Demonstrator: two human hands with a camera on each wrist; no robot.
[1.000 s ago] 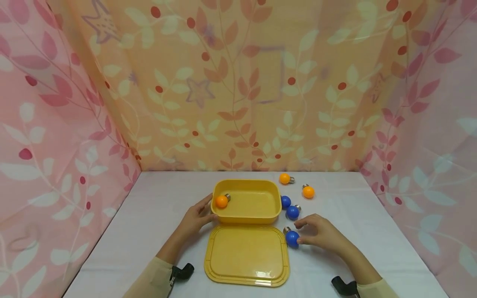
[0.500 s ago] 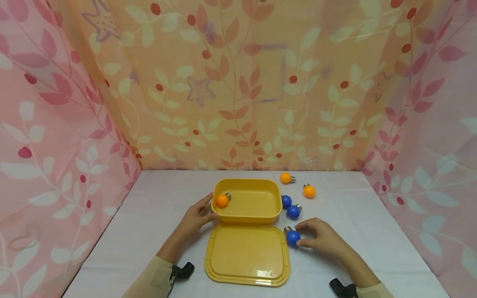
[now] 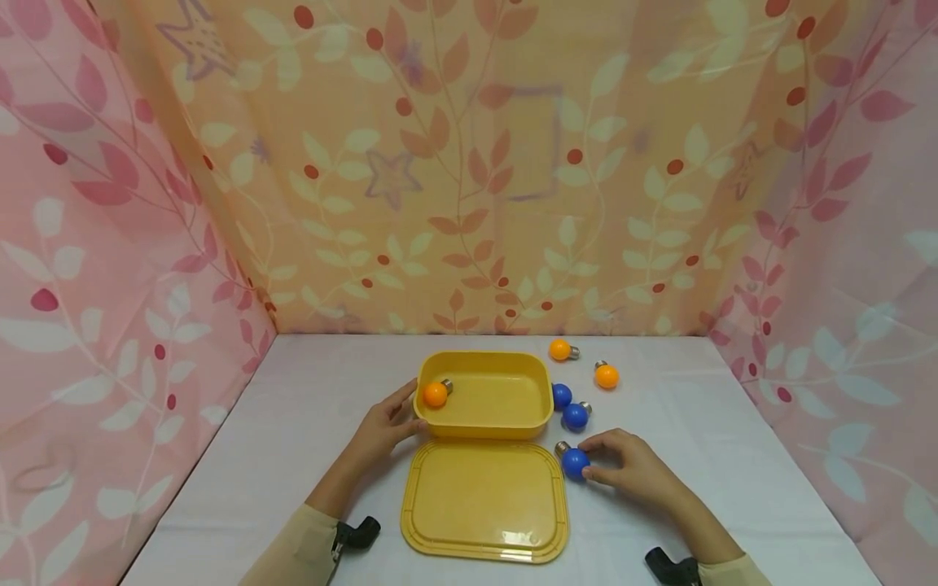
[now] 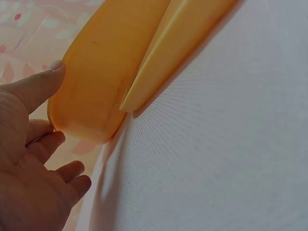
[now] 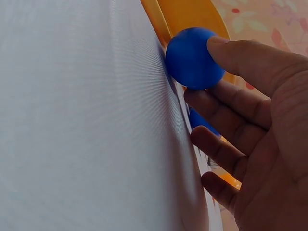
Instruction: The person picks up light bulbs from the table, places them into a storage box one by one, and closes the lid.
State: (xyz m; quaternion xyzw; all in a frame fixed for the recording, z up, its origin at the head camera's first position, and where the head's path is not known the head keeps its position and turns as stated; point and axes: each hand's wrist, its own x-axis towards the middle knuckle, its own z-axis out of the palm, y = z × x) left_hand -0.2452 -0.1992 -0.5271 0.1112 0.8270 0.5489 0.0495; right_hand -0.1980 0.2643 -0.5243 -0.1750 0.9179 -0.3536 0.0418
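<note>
A yellow plastic box (image 3: 506, 391) stands on the white table with one orange light bulb (image 3: 436, 395) lying inside at its left end. My left hand (image 3: 383, 425) rests against that end, its thumb on the front corner and its other fingers along the side. The yellow lid (image 3: 485, 500) lies flat in front of the box. Beside the lid's upper right corner, my right hand (image 3: 632, 465) pinches a blue light bulb (image 3: 575, 463) between thumb and fingers, its metal base pointing up and left. In the right wrist view, the thumb (image 5: 228, 48) presses the blue globe (image 5: 192, 57) from above.
Two more blue bulbs, a nearer one (image 3: 575, 417) and a farther one (image 3: 562, 396), lie by the box's right wall. Two orange bulbs, one at the back (image 3: 560, 350) and one farther right (image 3: 607, 376), lie behind them. Patterned curtains (image 3: 469, 203) enclose the table.
My right fingers have come closer around the blue bulb, and it has moved slightly away from me. My left hand and the box have stayed in place.
</note>
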